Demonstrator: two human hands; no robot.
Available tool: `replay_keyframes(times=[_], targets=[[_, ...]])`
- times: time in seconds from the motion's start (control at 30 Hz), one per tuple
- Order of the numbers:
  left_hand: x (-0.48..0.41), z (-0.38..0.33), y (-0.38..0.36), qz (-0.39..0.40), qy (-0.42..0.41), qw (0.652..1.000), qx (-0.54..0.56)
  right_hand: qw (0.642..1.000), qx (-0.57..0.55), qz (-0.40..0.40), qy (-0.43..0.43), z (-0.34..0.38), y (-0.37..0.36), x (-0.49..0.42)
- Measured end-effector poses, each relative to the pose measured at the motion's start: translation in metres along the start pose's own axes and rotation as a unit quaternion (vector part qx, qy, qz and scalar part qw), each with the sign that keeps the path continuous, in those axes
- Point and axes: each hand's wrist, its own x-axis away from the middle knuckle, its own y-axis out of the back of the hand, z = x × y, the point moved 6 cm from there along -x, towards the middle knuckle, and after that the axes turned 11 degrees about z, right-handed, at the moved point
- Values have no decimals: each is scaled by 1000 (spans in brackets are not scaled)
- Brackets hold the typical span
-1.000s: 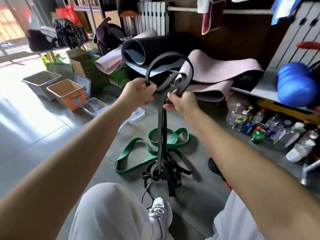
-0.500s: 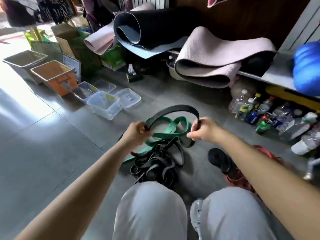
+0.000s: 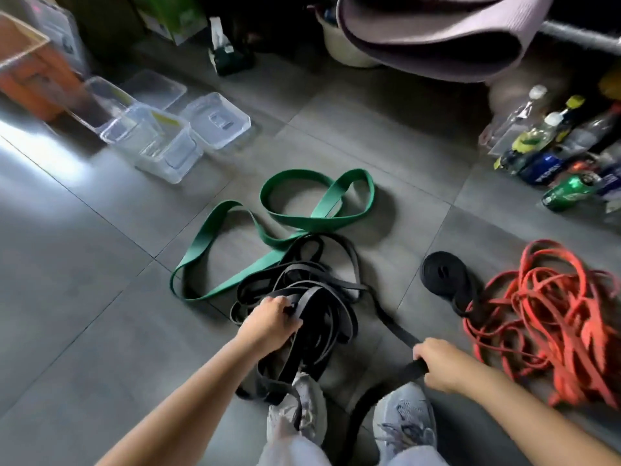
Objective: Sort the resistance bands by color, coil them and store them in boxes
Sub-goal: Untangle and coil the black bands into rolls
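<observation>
Left grip (image 3: 270,319) curls round strands of black tangle (image 3: 302,290). Right grip (image 3: 440,364) clamps one black band (image 3: 391,324) leading out of it. One black coil (image 3: 443,274) finished, just beyond right grip. Green band (image 3: 302,210) ahead of left grip and red heap (image 3: 554,317) outside right grip lie loose. No bands visible in clear boxes (image 3: 161,142), far ahead-left. Early stage, I judge.

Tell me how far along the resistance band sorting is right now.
Done: one coiled black band lies on the grey tiled floor beside the tangled red bands. In hand: the left hand grips the loose black band pile, and the right hand holds a single black strap. Left: that pile, the red bands and the wide green band are uncoiled, and no band shows in the clear plastic boxes.
</observation>
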Motion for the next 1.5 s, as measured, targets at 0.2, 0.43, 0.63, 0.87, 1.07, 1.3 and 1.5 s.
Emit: replay_keyframes(times=[0.2, 0.43, 0.63, 0.87, 1.07, 1.3, 1.5], targets=[[-87, -2, -27, 7, 25, 992, -121, 998, -43, 31, 23, -9, -39, -26], [-103, 7, -56, -33, 74, 966, -245, 988, -152, -33, 24, -26, -38, -29], [-90, 23, -61, 38, 99, 964, -242, 987, -148, -51, 38, -15, -25, -20], [-43, -8, -17, 71, 31, 996, -39, 985, -155, -64, 49, -9, -14, 18], [40, -38, 85, -71, -26, 995, -61, 980, -169, -96, 45, -10, -1, 65], [143, -73, 230, -287, -86, 931, 209, 969, -156, -188, 37, 6, 28, 135], [201, -86, 302, -427, -119, 866, 230, 925, -256, -275, 60, 5, 54, 193]])
